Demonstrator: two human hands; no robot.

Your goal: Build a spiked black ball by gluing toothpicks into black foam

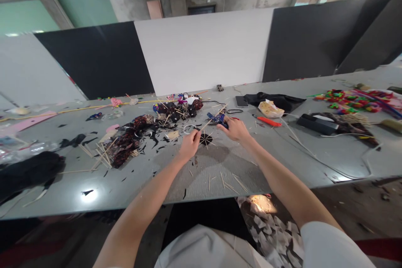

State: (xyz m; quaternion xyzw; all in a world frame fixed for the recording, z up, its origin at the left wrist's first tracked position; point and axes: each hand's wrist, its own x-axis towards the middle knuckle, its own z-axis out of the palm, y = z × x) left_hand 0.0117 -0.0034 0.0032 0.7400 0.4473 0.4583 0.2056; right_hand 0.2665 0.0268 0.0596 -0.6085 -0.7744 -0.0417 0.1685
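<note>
My left hand is closed in a pinch on a thin wooden stick, which points up and to the right. My right hand is closed around a blue and dark hand tool; its exact kind is too small to make out. The stick's far end reaches close to this tool. Between and just below my hands lies a black round piece with pale sticks radiating from it. Similar dark pieces with sticks are heaped behind my left hand.
Loose sticks and dark patterned fabric lie to the left. On the right are a phone, an orange-handled cutter, a black box and a white cable. Upright panels line the table's back.
</note>
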